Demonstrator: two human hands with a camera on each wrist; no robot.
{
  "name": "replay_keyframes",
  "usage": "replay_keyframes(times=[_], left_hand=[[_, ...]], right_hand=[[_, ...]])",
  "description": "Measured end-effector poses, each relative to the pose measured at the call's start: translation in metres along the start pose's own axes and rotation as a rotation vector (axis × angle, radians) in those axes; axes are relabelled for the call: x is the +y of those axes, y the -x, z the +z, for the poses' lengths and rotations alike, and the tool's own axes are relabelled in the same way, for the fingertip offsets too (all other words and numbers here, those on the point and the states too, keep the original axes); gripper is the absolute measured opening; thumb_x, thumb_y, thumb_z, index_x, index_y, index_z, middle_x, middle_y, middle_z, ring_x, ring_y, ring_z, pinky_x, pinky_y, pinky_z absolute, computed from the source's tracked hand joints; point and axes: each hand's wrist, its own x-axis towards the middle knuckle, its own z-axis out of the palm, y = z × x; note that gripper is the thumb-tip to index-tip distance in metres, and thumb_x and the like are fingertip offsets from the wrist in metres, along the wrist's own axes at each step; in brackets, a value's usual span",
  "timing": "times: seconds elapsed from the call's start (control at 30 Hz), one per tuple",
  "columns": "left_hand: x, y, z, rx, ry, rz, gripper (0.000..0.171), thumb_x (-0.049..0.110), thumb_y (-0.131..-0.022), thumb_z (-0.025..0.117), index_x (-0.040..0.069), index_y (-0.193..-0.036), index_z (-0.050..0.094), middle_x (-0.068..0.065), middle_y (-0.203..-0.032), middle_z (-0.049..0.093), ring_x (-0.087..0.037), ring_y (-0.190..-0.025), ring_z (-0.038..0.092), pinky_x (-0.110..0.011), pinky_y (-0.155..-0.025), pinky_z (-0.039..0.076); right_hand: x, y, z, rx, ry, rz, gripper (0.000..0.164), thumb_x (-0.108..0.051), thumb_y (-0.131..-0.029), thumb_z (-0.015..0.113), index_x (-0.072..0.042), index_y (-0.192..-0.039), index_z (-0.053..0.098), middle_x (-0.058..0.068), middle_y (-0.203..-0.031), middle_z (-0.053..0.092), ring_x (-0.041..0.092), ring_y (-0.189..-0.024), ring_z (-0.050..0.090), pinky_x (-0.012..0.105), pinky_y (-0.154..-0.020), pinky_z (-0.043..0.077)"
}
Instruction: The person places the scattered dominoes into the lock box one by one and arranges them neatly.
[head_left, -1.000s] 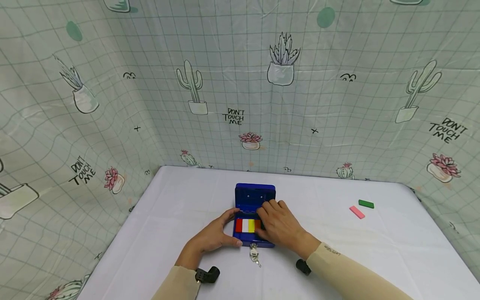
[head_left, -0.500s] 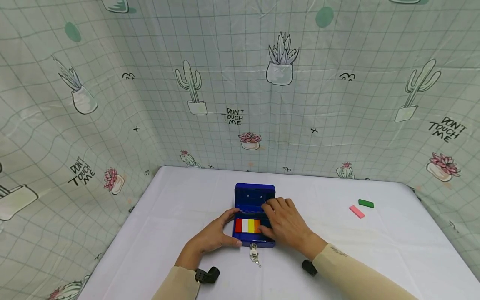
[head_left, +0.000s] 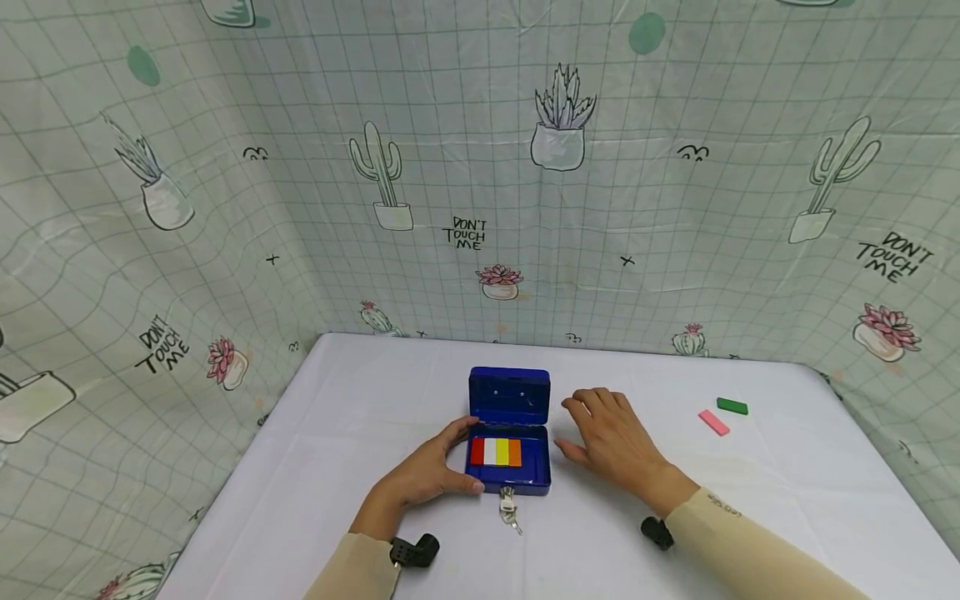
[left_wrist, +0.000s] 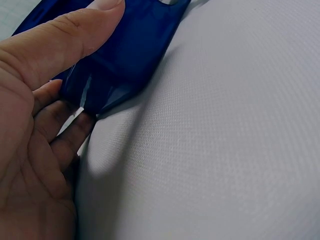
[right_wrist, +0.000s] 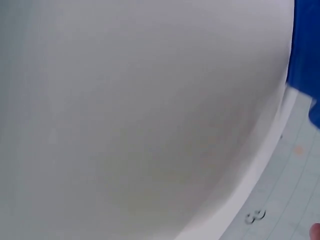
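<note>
Between the thumb and fingers of the left hand (head_left: 423,475) is the left side of a blue cash box (head_left: 536,462), gripped at its edges, lid raised. Inside it, just right of that hand, a red block (head_left: 477,452), white block (head_left: 490,452), yellow block (head_left: 502,452) and orange block (head_left: 514,452) lie side by side; keys (head_left: 509,507) hang from the front, right of the left thumb. The right hand (head_left: 618,442) is just right of the box, apart from it, fingers loosely bent, thumb spread away. Well to that hand's right lie a pink block (head_left: 714,422) and, near it, a green block (head_left: 732,407).
</note>
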Motion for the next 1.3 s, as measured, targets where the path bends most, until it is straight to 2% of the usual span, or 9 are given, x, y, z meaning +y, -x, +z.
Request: replay_keyframes(times=[0.3, 0.57, 0.83, 1.0, 1.17, 1.3], left_hand=[[0.0, 0.0, 0.0, -0.003, -0.003, 0.002, 0.103, 0.026, -0.079, 0.095, 0.02, -0.164, 0.037, -0.017, -0.169, 0.037, -0.04, -0.157, 0.033, -0.068, -0.126, 0.02], [-0.001, -0.001, 0.0, 0.001, -0.006, -0.005, 0.104, 0.027, -0.078, 0.096, 0.021, -0.164, 0.037, -0.015, -0.169, 0.037, -0.039, -0.158, 0.032, -0.068, -0.127, 0.019], [0.0, 0.0, 0.0, 0.0, -0.005, -0.01, 0.104, 0.027, -0.078, 0.096, 0.021, -0.164, 0.037, -0.015, -0.17, 0.036, -0.039, -0.158, 0.032, -0.068, -0.127, 0.019], [0.001, 0.0, 0.0, 0.002, -0.014, -0.014, 0.104, 0.027, -0.078, 0.096, 0.021, -0.164, 0.037, -0.015, -0.17, 0.037, -0.039, -0.158, 0.032, -0.068, -0.127, 0.02], [0.001, 0.0, 0.001, 0.003, -0.022, -0.012, 0.104, 0.027, -0.078, 0.096, 0.021, -0.164, 0.037, -0.015, -0.169, 0.038, -0.039, -0.158, 0.032, -0.068, -0.127, 0.019], [0.001, 0.001, 0.0, 0.004, -0.017, -0.012, 0.104, 0.027, -0.078, 0.096, 0.02, -0.164, 0.037, -0.015, -0.169, 0.038, -0.039, -0.158, 0.032, -0.068, -0.127, 0.019]], right_hand=[[0.031, 0.021, -0.007, 0.023, -0.019, 0.049, 0.053, -0.039, -0.089, 0.076, 0.0, -0.122, 0.065, 0.018, -0.12, 0.066, 0.038, -0.11, 0.062, 0.055, -0.088, 0.053], [0.06, 0.04, -0.012, 0.049, 0.009, 0.085, 0.051, -0.035, -0.088, 0.074, 0.003, -0.12, 0.064, 0.021, -0.117, 0.065, 0.043, -0.107, 0.063, 0.057, -0.083, 0.052], [0.085, 0.06, -0.018, 0.008, 0.05, 0.147, 0.054, -0.029, -0.084, 0.08, 0.005, -0.121, 0.062, 0.024, -0.117, 0.066, 0.048, -0.108, 0.062, 0.061, -0.085, 0.051], [0.097, 0.073, -0.023, -0.061, 0.051, 0.207, 0.055, -0.027, -0.085, 0.081, 0.007, -0.123, 0.061, 0.027, -0.119, 0.066, 0.05, -0.111, 0.061, 0.063, -0.088, 0.051], [0.107, 0.085, -0.028, -0.194, 0.012, 0.32, 0.057, -0.028, -0.091, 0.077, 0.009, -0.13, 0.055, 0.031, -0.128, 0.061, 0.054, -0.119, 0.055, 0.068, -0.094, 0.047], [0.114, 0.093, -0.03, -0.279, 0.011, 0.366, 0.059, -0.03, -0.095, 0.074, 0.009, -0.133, 0.053, 0.033, -0.134, 0.057, 0.056, -0.123, 0.052, 0.069, -0.097, 0.045]])
